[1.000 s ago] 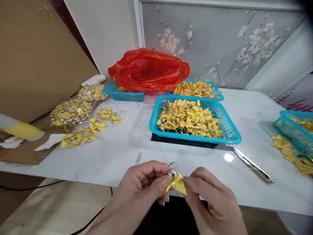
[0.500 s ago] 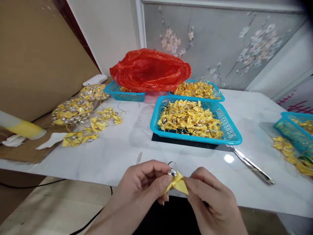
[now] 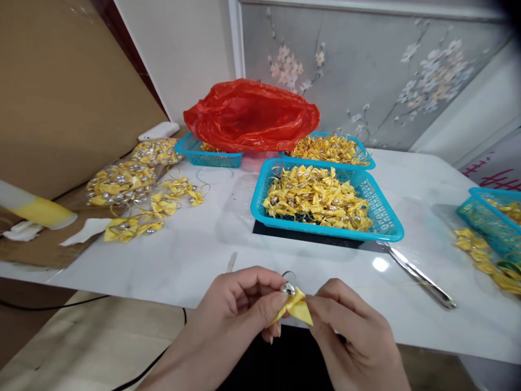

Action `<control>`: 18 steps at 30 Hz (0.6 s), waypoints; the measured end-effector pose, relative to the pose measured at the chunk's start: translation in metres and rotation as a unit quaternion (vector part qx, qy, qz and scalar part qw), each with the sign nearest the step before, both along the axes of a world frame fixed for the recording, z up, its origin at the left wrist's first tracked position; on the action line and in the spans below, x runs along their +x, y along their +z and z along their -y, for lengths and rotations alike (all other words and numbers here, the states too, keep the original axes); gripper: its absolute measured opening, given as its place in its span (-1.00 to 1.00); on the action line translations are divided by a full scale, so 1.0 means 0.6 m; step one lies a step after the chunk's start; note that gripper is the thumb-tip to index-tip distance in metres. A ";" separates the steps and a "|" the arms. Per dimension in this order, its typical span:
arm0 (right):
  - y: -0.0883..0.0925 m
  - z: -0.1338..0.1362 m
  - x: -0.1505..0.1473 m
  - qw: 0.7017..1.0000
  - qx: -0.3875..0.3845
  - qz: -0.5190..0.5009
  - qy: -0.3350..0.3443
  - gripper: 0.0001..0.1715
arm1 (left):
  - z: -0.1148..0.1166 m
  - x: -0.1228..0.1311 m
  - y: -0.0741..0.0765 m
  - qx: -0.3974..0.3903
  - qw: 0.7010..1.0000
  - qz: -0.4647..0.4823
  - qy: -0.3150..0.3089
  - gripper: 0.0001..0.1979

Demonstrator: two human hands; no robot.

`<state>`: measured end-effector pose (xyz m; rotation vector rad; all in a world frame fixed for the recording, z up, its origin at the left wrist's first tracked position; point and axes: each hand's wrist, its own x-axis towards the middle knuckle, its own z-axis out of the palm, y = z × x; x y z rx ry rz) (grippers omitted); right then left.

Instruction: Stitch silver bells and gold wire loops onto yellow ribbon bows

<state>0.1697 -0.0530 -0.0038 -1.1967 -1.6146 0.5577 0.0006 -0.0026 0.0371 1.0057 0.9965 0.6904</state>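
A yellow ribbon bow (image 3: 300, 310) with a silver bell (image 3: 288, 288) and a thin gold loop is held low in the middle, over the table's front edge. My left hand (image 3: 248, 309) pinches it between thumb and forefinger, close beside the bell. On the other side, my right hand (image 3: 354, 326) is closed, with thumb and forefinger pressed together at the bow's right edge. Its other fingers curl inward, and its fingertips are partly hidden. Beyond the hands stands a blue basket (image 3: 325, 234) heaped with similar yellow bows and bells.
Behind are two more blue baskets, with a red plastic bag (image 3: 252, 122) over the left one. Loose bows (image 3: 134, 225) and filled clear bags (image 3: 122, 182) lie left. Metal tweezers (image 3: 423, 278) rest right, near another blue basket (image 3: 488, 217). A yellow-and-white roll (image 3: 40, 209) juts in at left.
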 end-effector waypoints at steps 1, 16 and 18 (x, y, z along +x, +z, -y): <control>-0.001 -0.001 0.000 1.000 0.003 0.000 0.002 -0.67 | 0.000 0.000 0.000 0.000 1.000 0.001 0.000 -0.85; 0.005 -0.011 -0.005 0.957 0.178 0.211 -0.092 -0.82 | 0.000 0.014 -0.019 0.168 0.972 -0.156 0.057 -0.89; 0.005 -0.015 -0.018 0.956 0.200 0.185 -0.106 -0.81 | 0.000 0.014 -0.020 0.194 0.965 -0.170 0.050 -0.87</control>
